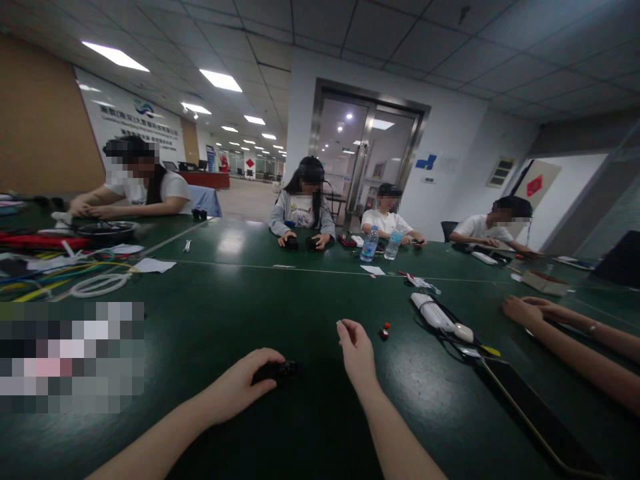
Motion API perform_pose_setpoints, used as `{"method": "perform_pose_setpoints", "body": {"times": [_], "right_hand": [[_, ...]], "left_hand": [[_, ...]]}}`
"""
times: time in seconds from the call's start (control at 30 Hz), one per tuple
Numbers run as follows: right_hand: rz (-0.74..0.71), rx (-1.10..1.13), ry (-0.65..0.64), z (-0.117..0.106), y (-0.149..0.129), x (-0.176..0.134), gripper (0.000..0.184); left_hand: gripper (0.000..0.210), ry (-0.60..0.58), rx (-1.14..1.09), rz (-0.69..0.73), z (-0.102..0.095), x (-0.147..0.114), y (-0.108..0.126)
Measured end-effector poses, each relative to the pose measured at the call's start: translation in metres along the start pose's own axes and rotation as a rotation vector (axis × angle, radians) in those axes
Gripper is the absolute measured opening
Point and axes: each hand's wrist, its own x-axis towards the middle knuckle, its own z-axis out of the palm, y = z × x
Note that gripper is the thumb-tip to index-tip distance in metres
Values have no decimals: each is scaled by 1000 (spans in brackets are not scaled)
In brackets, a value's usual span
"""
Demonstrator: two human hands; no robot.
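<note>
My left hand [245,383] is wrapped round a small black object [286,369] low over the green table; its kind is hard to make out in the dim light. To the right, my right hand [357,357] is raised with thumb and forefinger pinched on a tiny whitish piece [341,323], too small to name. Just right of that hand lies a small dark item with red and orange parts [385,331]. The two hands are apart, with bare green tabletop [310,427] between them.
A white power strip [431,312] with black cables and a tablet-like dark slab [535,410] lie at right, near another person's hands [530,311]. Two water bottles [370,244] stand across the table. Cables [100,285] and papers clutter the left. Several people sit around.
</note>
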Motion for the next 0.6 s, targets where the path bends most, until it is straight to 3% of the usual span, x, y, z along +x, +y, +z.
{"method": "perform_pose_setpoints", "body": {"times": [0.6], "right_hand": [[-11,42,20,0,0,0,35]], "left_hand": [[38,-12,-47,-1,-1,0,-5]]}}
